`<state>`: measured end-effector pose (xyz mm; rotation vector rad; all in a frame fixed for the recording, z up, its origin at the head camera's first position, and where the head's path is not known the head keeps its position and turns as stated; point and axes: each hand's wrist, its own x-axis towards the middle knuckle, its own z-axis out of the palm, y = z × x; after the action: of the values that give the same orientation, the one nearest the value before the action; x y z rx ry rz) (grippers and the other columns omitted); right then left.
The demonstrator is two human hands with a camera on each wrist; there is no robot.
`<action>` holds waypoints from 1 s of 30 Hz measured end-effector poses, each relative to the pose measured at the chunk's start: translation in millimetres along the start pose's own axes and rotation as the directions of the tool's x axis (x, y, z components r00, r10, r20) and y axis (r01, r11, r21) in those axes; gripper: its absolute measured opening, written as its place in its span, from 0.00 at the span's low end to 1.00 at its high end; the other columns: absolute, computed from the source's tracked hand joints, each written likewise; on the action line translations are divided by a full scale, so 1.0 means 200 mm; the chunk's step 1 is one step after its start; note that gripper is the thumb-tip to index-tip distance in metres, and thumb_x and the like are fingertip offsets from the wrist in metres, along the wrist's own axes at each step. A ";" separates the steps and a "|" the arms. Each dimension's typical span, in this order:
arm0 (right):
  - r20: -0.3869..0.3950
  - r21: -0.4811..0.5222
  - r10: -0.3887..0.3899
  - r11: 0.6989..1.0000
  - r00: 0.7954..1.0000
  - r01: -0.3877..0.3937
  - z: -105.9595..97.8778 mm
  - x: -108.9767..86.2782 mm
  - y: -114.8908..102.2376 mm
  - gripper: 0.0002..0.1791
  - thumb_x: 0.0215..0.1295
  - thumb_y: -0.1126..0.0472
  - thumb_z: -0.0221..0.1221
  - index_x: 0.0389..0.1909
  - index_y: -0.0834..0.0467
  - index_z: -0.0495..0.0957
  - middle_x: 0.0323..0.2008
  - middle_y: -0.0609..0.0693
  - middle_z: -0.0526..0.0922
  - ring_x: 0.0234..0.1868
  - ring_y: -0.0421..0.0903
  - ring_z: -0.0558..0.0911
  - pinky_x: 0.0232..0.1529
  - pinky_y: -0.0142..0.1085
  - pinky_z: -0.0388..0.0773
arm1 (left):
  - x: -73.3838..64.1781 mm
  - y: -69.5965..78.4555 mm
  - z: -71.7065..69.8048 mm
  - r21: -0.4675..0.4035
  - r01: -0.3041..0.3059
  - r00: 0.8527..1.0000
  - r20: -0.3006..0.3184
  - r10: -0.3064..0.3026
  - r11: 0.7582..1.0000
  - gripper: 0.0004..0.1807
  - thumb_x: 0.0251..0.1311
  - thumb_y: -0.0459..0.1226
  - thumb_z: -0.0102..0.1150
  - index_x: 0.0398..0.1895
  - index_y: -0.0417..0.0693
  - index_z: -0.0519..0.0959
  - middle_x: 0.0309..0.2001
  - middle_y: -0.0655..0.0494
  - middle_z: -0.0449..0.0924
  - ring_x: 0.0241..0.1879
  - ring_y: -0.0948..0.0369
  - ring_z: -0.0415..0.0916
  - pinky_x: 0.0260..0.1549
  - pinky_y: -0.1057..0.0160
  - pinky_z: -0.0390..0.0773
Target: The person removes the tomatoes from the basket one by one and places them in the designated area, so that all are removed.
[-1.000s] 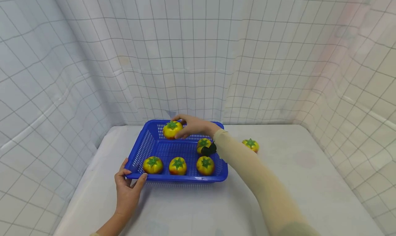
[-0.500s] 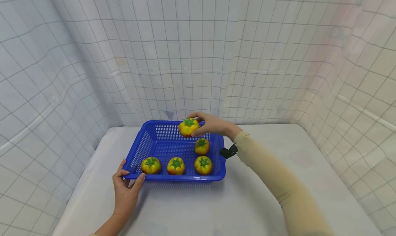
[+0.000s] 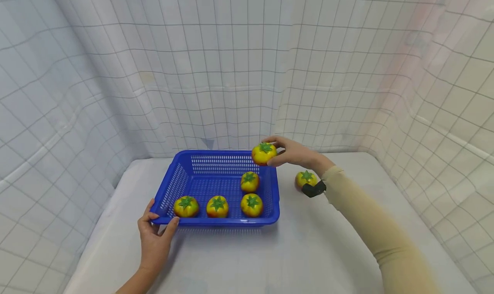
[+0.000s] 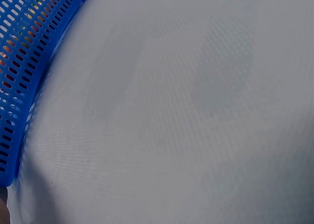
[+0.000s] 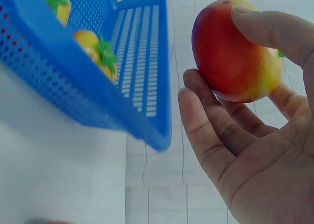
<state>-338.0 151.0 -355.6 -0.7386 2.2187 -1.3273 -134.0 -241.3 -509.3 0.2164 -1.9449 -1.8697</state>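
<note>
Between the thumb and fingertips of my right hand (image 3: 295, 152) is a yellow-and-red tomato (image 3: 264, 154) with a green star-shaped top. It is up at the back right corner of the blue basket, and in the right wrist view it shows beside the basket's wall (image 5: 142, 62), red underside toward the camera. My left hand (image 3: 154, 244) grips the near left corner of the basket (image 3: 227, 221), thumb on the front rim and fingers at the side. Several similar tomatoes sit inside, along the front (image 3: 217, 207) and up the right side (image 3: 250, 182).
Another tomato (image 3: 306, 178) lies on the white tabletop (image 3: 305, 251) right of the basket, near a black device (image 3: 314, 189) at my right wrist. White grid-patterned curtains (image 3: 231, 71) enclose the table's back and sides.
My right hand has carried the tomato rightward, from over the basket's back left part to its back right corner. My left hand has kept its hold on the basket.
</note>
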 end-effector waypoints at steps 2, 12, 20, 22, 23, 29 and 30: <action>-0.014 0.017 0.002 1.000 1.000 -0.002 -0.03 -0.04 0.02 0.40 0.63 0.54 0.71 0.73 0.45 0.63 0.67 0.56 0.65 0.59 0.57 0.77 0.58 0.50 0.78 | 0.00 0.00 0.00 -0.004 -0.006 1.000 -0.001 0.006 1.000 0.26 0.70 0.29 0.61 0.52 0.50 0.52 0.81 0.63 0.43 0.74 0.43 0.53 0.48 0.81 0.72; -0.081 -0.005 0.063 0.998 0.995 -0.064 -0.17 -0.23 0.15 0.39 0.64 0.54 0.69 0.74 0.47 0.63 0.68 0.58 0.67 0.59 0.58 0.78 0.62 0.54 0.74 | 0.00 0.02 0.00 0.062 0.011 1.000 0.011 -0.012 0.998 0.26 0.70 0.33 0.62 0.53 0.52 0.52 0.81 0.67 0.42 0.75 0.42 0.52 0.48 0.82 0.70; -0.123 -0.005 0.121 0.992 0.985 -0.122 -0.25 -0.35 0.25 0.40 0.63 0.53 0.68 0.74 0.44 0.62 0.70 0.59 0.63 0.66 0.58 0.69 0.68 0.61 0.61 | 0.01 0.01 0.00 0.056 0.005 1.000 0.007 -0.006 0.998 0.26 0.70 0.33 0.62 0.53 0.51 0.52 0.81 0.66 0.42 0.75 0.42 0.52 0.48 0.82 0.70; -0.136 -0.006 0.135 0.991 0.981 -0.137 -0.27 -0.38 0.28 0.41 0.63 0.52 0.69 0.75 0.45 0.61 0.70 0.60 0.62 0.67 0.59 0.67 0.69 0.62 0.59 | 0.01 0.01 0.00 0.057 0.004 1.000 0.007 -0.004 0.998 0.26 0.70 0.33 0.62 0.53 0.51 0.52 0.81 0.64 0.42 0.75 0.42 0.52 0.48 0.82 0.70; -0.144 -0.004 0.145 0.989 0.979 -0.147 -0.28 -0.40 0.29 0.41 0.63 0.52 0.69 0.75 0.44 0.61 0.71 0.60 0.62 0.67 0.59 0.67 0.69 0.62 0.59 | 0.01 0.01 0.00 0.066 0.006 1.000 0.005 -0.006 0.998 0.26 0.70 0.33 0.62 0.53 0.51 0.52 0.81 0.65 0.42 0.75 0.43 0.52 0.48 0.82 0.70; -0.185 0.000 0.161 0.987 0.969 -0.163 -0.32 -0.48 0.35 0.41 0.63 0.54 0.68 0.75 0.47 0.61 0.71 0.60 0.63 0.65 0.59 0.71 0.67 0.59 0.61 | 0.00 0.01 0.00 0.029 -0.002 1.000 0.000 0.002 1.000 0.26 0.70 0.30 0.61 0.53 0.50 0.52 0.81 0.62 0.43 0.74 0.43 0.53 0.48 0.82 0.72; -0.188 -0.002 0.156 0.987 0.970 -0.159 -0.33 -0.49 0.36 0.41 0.63 0.55 0.68 0.75 0.48 0.60 0.70 0.60 0.64 0.64 0.58 0.71 0.67 0.58 0.62 | 0.00 0.01 0.00 0.023 -0.004 1.000 -0.002 0.004 1.000 0.25 0.70 0.30 0.61 0.53 0.50 0.52 0.81 0.61 0.43 0.73 0.42 0.53 0.48 0.81 0.72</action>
<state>-319.1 285.7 -381.0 -0.4469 2.3820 -1.3479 -134.0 -240.9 -507.6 0.2210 -1.9653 -1.8451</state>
